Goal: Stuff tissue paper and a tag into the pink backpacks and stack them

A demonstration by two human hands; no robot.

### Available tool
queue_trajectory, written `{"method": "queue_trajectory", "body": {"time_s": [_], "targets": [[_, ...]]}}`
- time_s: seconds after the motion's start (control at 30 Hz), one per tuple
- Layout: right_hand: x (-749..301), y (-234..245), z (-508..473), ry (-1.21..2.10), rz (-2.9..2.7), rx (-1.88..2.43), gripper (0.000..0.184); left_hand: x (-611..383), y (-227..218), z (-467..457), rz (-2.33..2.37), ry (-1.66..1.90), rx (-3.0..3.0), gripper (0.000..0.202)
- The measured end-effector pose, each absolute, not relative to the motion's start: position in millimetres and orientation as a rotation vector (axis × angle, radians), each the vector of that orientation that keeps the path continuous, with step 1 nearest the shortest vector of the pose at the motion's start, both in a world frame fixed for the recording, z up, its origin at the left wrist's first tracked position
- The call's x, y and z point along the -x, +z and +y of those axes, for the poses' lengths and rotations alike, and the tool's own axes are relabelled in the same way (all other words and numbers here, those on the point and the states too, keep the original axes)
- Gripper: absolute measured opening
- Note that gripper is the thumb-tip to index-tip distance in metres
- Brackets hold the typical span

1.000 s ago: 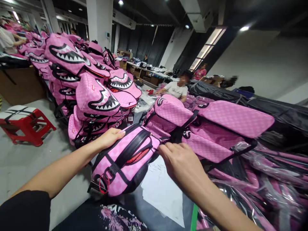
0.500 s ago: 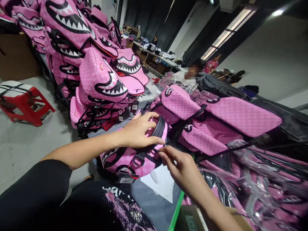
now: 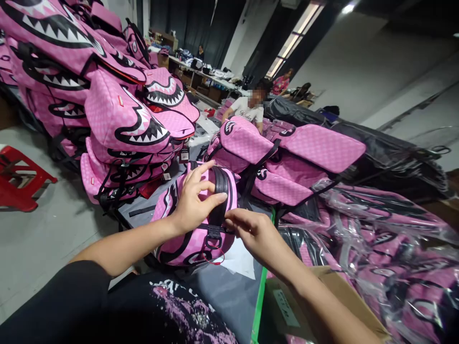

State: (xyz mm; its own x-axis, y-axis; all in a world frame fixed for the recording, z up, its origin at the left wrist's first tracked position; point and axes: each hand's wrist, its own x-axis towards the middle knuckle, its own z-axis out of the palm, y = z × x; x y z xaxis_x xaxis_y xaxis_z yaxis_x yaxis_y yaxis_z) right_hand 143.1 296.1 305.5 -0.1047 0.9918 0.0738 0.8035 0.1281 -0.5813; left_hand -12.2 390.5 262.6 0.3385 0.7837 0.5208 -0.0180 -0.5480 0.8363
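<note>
A small pink checked bag (image 3: 184, 246) with black trim and a printed shark mouth lies on the grey table in front of me. My left hand (image 3: 195, 200) grips its top, fingers bent over it and thumb pressing beside the black zipper band (image 3: 221, 188). At the lower right end of that band, my right hand (image 3: 251, 231) is closed in a pinch at the zipper pull, which the fingertips mostly hide. Below the band hang a black D-ring (image 3: 213, 242) and a thin red loop (image 3: 218, 262).
Stacked pink shark-mouth backpacks (image 3: 125, 119) rise on the left. More pink bags (image 3: 247, 138) lie ahead, and plastic-wrapped ones (image 3: 380, 239) fill the right. White paper (image 3: 242, 263) lies beside the bag. A cardboard box (image 3: 279, 306) stands lower right, a red stool (image 3: 21, 177) left. A person (image 3: 247, 110) sits beyond.
My view has turned to the right. The bag's top and zipper band face me more, and my right hand stays pinched at the band's edge. The left hand still holds the bag.
</note>
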Motion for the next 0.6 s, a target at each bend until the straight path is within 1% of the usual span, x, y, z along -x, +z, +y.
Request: {"method": "queue_trajectory", "body": {"time_s": [0.1, 0.17, 0.27, 0.3, 0.4, 0.43, 0.47, 0.5, 0.53, 0.6], "targets": [[-144.1, 301.3, 295.7, 0.575, -1.831, 1.745, 0.01, 12.8, 265.4, 385.8, 0.741, 1.299, -1.942, 0.021], [-145.3, 295.7, 293.7, 0.539, -1.794, 1.71, 0.011, 19.7, 269.4, 388.5, 0.738, 1.227, -2.044, 0.022], [-147.0, 283.9, 289.8, 0.473, -1.73, 1.581, 0.013, 33.3, 279.9, 405.6, 0.637, 1.043, -2.252, 0.014], [-148.0, 279.5, 289.1, 0.435, -1.698, 1.535, 0.016, 35.7, 285.0, 414.0, 0.565, 1.011, -2.346, 0.019], [-155.7, 265.4, 290.5, 0.367, -1.603, 1.436, 0.019, 28.7, 303.4, 440.7, 0.197, 0.827, -2.672, 0.051], [-160.8, 259.3, 292.0, 0.368, -1.555, 1.418, 0.019, 22.0, 309.4, 448.4, 0.057, 0.707, -2.771, 0.056], [-167.6, 251.7, 293.5, 0.378, -1.489, 1.406, 0.019, 13.9, 314.8, 455.1, -0.053, 0.585, -2.857, 0.057], [-175.9, 242.2, 294.8, 0.391, -1.403, 1.4, 0.02, 5.4, 319.2, 460.8, -0.122, 0.493, -2.938, 0.054], [-185.6, 230.5, 295.4, 0.4, -1.304, 1.397, 0.022, -3.0, 322.8, 465.5, -0.158, 0.449, -3.015, 0.046], [-206.0, 201.5, 294.1, 0.402, -1.114, 1.412, 0.033, -17.2, 328.5, 472.4, -0.195, 0.482, -3.129, 0.027]]}}
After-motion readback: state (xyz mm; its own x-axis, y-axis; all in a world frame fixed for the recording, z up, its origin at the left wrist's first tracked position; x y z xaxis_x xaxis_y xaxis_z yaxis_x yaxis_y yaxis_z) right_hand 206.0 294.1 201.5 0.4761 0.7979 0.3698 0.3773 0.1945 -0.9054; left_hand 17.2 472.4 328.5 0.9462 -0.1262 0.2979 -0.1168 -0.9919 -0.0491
